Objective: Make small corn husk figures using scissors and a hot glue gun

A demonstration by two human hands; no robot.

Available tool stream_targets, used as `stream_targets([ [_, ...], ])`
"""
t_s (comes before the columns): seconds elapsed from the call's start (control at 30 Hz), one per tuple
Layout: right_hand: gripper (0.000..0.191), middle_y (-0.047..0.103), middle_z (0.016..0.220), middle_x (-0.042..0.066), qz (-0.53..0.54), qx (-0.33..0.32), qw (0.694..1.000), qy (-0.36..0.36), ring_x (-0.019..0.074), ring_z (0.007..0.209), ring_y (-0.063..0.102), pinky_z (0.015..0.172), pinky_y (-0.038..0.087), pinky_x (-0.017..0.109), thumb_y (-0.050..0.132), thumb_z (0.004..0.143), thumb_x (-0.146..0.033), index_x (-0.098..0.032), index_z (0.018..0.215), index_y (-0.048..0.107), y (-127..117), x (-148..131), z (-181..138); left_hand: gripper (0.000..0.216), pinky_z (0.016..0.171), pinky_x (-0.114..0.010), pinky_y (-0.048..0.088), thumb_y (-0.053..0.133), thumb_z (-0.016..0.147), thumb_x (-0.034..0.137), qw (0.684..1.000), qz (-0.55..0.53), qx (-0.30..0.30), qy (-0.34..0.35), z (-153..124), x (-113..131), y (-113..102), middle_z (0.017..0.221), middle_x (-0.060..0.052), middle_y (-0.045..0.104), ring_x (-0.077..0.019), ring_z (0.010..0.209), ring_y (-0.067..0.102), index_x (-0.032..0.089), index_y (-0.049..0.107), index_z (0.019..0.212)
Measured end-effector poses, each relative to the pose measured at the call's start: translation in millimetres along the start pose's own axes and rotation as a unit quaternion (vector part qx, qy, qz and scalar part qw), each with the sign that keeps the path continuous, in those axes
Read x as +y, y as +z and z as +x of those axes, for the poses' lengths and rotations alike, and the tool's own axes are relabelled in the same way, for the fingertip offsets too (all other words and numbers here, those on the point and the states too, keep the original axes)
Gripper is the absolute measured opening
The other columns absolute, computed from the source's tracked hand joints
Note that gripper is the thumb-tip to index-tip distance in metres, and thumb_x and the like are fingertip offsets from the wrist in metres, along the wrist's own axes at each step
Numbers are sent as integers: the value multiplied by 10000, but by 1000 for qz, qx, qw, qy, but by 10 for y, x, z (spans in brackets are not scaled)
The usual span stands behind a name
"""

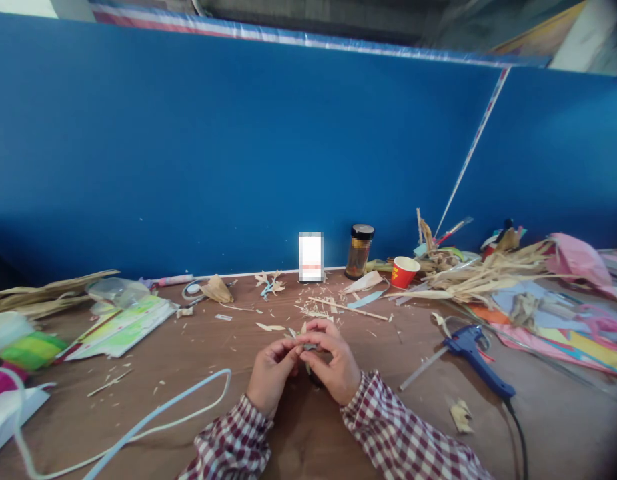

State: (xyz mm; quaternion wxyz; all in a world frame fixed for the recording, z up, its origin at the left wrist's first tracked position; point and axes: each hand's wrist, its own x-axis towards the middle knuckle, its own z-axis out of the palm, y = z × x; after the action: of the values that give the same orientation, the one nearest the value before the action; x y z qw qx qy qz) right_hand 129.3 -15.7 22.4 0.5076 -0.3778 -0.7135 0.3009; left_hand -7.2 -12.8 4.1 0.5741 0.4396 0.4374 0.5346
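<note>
Close together at the middle of the table, my left hand [274, 370] and my right hand [332, 360] meet at the fingertips. Both are closed in a pinch around a small pale piece [303, 329] that looks like a bit of corn husk; most of it is hidden by the fingers. Something dark shows beneath my right hand, too covered to name. Just beyond the fingers lie husk scraps [269, 327], a thin stick [349, 309] and a pale blue strip [367, 299]. A small blue-and-husk figure [271, 284] lies farther back.
A blue glue gun [475, 357] with its cord lies at right. Behind stand a lidded jar [359, 252], a red paper cup [405, 273] and a blurred white block [311, 257]. Dried husks [493, 273] and coloured paper crowd the right; a white cable [163, 403] loops at left. A blue partition [268, 147] rises behind.
</note>
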Motion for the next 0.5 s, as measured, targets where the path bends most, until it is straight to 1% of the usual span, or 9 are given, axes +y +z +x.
stream_targets([
  [0.07,223,495,1022,53,5,16,1000,13,160,896,510,676,450,249,553,737,-155,-217,950,577,8,15,-2,199,406,-159,301,690,609,298,999,-35,13,-22,0,-1,4,486,46,505,-42,416,400,127,625,688],
  [0.13,187,535,907,41,17,26,999,42,138,770,529,605,440,232,546,747,-185,-199,933,543,23,45,-7,195,407,-152,309,698,603,287,997,-60,19,-37,2,-6,4,487,49,503,-35,412,400,128,617,681],
  [0.23,139,552,732,4,53,-4,994,99,110,621,517,553,425,218,535,767,-243,-183,890,510,48,94,-22,192,413,-149,323,705,599,277,996,-78,22,-42,5,-15,1,498,44,520,-31,414,406,125,622,684],
  [0.33,138,562,709,-1,75,-37,989,122,109,617,520,561,422,217,553,754,-254,-179,860,504,69,134,-35,191,422,-147,334,704,603,273,995,-88,26,-47,4,-17,2,526,32,546,-31,430,422,127,640,708],
  [0.5,132,555,704,-8,97,-42,985,133,107,623,515,571,415,219,571,730,-215,-179,833,497,88,199,-35,201,441,-148,357,704,602,273,993,-93,16,-66,-4,-20,3,538,22,556,-31,441,429,125,666,733],
])
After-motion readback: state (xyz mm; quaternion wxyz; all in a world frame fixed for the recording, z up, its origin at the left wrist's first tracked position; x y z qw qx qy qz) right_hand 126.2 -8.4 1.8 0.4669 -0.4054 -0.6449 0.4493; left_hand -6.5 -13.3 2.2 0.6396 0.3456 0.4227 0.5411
